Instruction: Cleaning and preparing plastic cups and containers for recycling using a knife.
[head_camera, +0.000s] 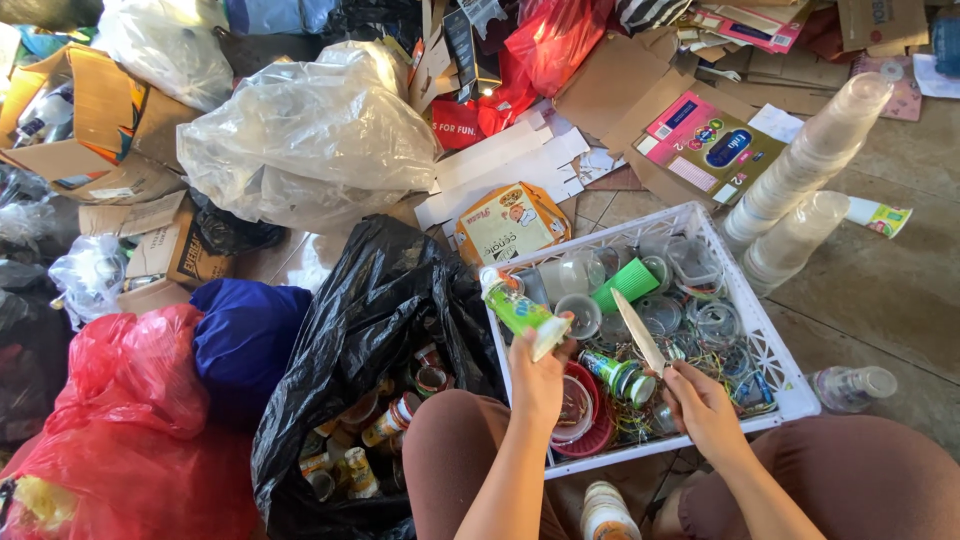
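Left hand (537, 375) fingers grip green cup (522, 310); right hand (700, 400) clasps knife (638, 330) over crate (790, 385).

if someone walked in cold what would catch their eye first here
Probably the knife in the right hand, held blade-up over the white crate of clear plastic cups. Beside it, the left hand grips a green-labelled bottle at the crate's near left corner. Next, the black bag of small bottles gaping open at lower centre, with a bright red bag at far left.

A pink-and-blue flat carton (712, 146) lies beyond the crate; the left hand (537, 380) holds a green-labelled bottle (523, 312).
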